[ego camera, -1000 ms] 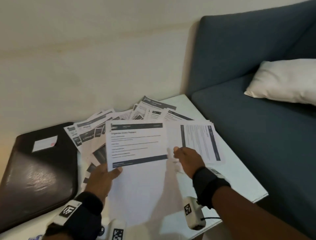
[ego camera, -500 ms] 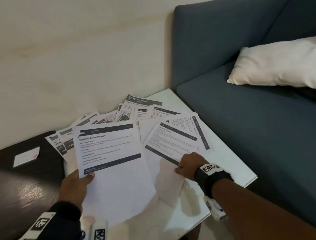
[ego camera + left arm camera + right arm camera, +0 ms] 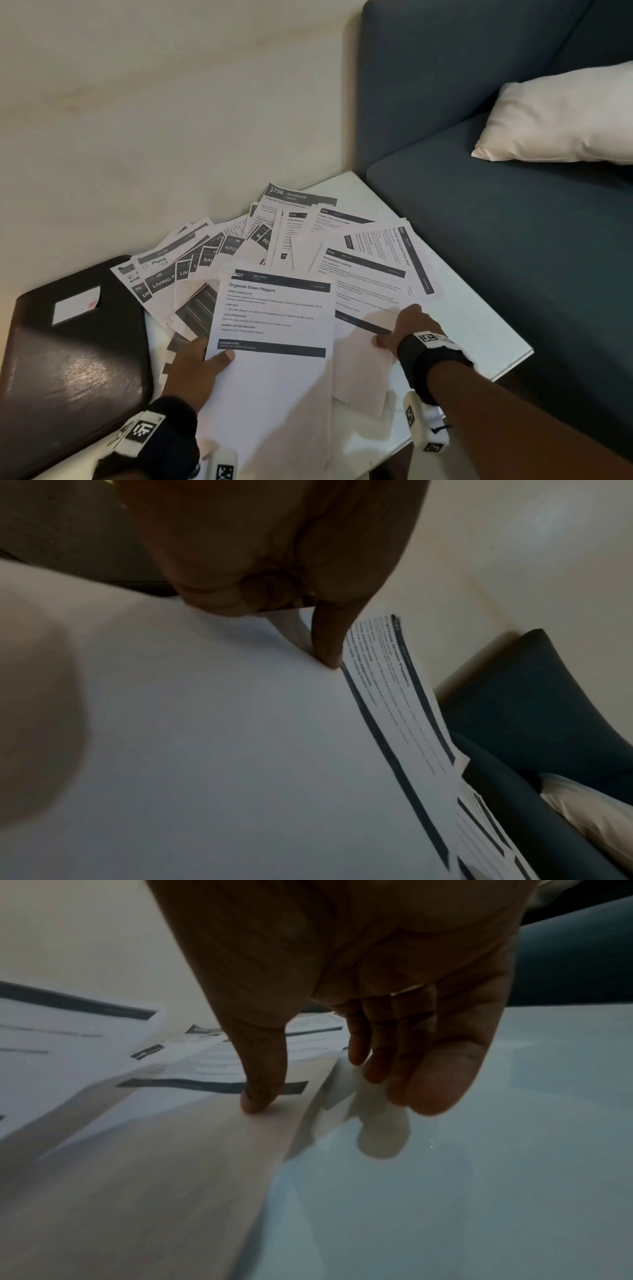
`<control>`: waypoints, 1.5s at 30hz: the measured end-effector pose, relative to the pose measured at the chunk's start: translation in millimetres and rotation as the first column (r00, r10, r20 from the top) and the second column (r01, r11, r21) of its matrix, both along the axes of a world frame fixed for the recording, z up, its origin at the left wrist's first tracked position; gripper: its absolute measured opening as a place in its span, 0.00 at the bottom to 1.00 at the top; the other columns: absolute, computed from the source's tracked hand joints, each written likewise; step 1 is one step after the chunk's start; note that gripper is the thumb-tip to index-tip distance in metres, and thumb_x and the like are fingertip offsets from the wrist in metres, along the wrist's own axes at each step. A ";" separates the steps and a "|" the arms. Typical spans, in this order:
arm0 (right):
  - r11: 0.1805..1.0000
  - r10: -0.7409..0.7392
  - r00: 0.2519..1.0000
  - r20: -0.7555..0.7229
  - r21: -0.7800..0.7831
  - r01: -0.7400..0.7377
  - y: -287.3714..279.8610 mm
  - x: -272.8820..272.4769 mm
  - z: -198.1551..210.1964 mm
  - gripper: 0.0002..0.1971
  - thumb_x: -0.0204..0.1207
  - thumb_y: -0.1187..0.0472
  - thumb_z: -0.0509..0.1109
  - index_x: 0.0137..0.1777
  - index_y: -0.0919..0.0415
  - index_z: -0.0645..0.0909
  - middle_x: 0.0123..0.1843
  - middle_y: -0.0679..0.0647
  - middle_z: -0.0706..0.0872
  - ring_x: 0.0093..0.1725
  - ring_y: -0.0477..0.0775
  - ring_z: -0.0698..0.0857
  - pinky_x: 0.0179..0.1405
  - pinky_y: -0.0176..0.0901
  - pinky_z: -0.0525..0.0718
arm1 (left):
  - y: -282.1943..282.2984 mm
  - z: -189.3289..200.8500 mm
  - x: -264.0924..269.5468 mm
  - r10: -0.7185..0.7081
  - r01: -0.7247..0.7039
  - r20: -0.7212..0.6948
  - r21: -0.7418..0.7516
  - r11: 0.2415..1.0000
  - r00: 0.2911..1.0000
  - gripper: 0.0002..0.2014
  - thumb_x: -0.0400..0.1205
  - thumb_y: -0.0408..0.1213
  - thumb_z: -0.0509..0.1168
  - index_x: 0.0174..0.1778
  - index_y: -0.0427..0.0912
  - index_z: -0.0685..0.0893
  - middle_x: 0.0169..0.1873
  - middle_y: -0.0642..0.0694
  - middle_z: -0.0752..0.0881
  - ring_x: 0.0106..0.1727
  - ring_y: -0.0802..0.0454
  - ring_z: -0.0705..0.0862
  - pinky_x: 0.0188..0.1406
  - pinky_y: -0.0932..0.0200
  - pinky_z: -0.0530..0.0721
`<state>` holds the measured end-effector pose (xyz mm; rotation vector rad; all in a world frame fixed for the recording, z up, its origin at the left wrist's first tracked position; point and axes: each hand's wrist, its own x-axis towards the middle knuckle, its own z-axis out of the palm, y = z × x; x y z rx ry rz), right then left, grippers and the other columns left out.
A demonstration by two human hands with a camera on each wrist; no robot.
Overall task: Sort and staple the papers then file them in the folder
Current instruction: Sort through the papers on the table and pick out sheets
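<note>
My left hand [image 3: 202,366] holds the "Organize Green Peppers" sheet [image 3: 274,308] by its left edge, thumb on top, above the table. In the left wrist view the thumb [image 3: 329,647] presses on that sheet [image 3: 394,696]. My right hand [image 3: 404,329] pinches the "Dishwasher Loading" sheet [image 3: 363,274] at its lower right edge. The right wrist view shows my right hand [image 3: 342,1056] with its thumb [image 3: 260,1096] on this sheet [image 3: 205,1123] and the fingers at its raised edge. Several printed sheets [image 3: 239,240] lie fanned out behind. A dark closed folder [image 3: 75,359] lies at the left.
The white table [image 3: 479,335] stands in a corner against a cream wall. A blue sofa [image 3: 496,240] with a white pillow [image 3: 565,120] borders its right side. The folder overlaps the table's left end.
My right hand swung its sheet round and brought it down toward the table, where it now tucks partly under the Green Peppers sheet. The left hand kept its sheet and shifted slightly right.
</note>
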<state>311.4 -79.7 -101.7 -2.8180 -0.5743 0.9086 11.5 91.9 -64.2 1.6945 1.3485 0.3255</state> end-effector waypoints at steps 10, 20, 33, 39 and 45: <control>0.954 0.300 0.954 0.006 -0.015 -0.300 5.5 -26.4 4.3 0.47 0.61 0.41 0.83 0.73 0.53 0.59 0.68 0.56 0.70 0.67 0.62 0.76 0.56 0.55 0.82 | -23.7 -10.5 13.7 -0.030 0.026 -0.050 -0.067 0.997 0.998 0.08 0.82 0.27 0.68 0.46 0.45 0.88 0.43 0.51 0.89 0.48 0.47 0.87 0.43 0.55 0.81; 0.959 0.280 0.959 -0.051 -0.040 -0.282 5.0 -30.4 4.8 0.37 0.69 0.35 0.75 0.68 0.60 0.72 0.65 0.57 0.82 0.64 0.59 0.83 0.57 0.46 0.81 | -40.1 -39.0 35.0 0.022 -0.041 -0.131 -0.140 0.989 0.991 0.10 0.84 0.36 0.67 0.60 0.41 0.88 0.55 0.44 0.89 0.55 0.42 0.85 0.59 0.50 0.82; 0.946 0.044 0.898 -0.439 0.307 0.104 7.1 -18.6 4.4 0.34 0.63 0.38 0.80 0.62 0.57 0.75 0.56 0.59 0.87 0.48 0.59 0.85 0.47 0.49 0.86 | -48.8 27.0 41.1 0.035 -0.033 0.118 -0.021 0.999 0.992 0.15 0.84 0.25 0.64 0.60 0.49 0.80 0.54 0.52 0.85 0.61 0.46 0.82 0.54 0.58 0.74; 0.704 0.169 0.702 -0.691 0.583 0.405 22.5 -35.7 61.9 0.18 0.75 0.63 0.78 0.63 0.62 0.81 0.59 0.57 0.90 0.59 0.60 0.87 0.59 0.58 0.87 | -52.2 79.4 27.3 0.082 -0.072 0.377 -0.039 0.997 0.923 0.17 0.86 0.28 0.61 0.63 0.54 0.85 0.56 0.56 0.90 0.59 0.55 0.85 0.57 0.56 0.82; 0.502 0.295 0.766 -0.571 0.775 0.384 37.4 -46.9 107.0 0.13 0.76 0.64 0.75 0.60 0.56 0.85 0.56 0.53 0.92 0.58 0.61 0.89 0.59 0.60 0.86 | -54.1 89.7 9.2 0.099 -0.122 0.468 0.019 0.992 0.878 0.15 0.83 0.26 0.66 0.59 0.51 0.84 0.52 0.54 0.90 0.56 0.52 0.87 0.49 0.59 0.85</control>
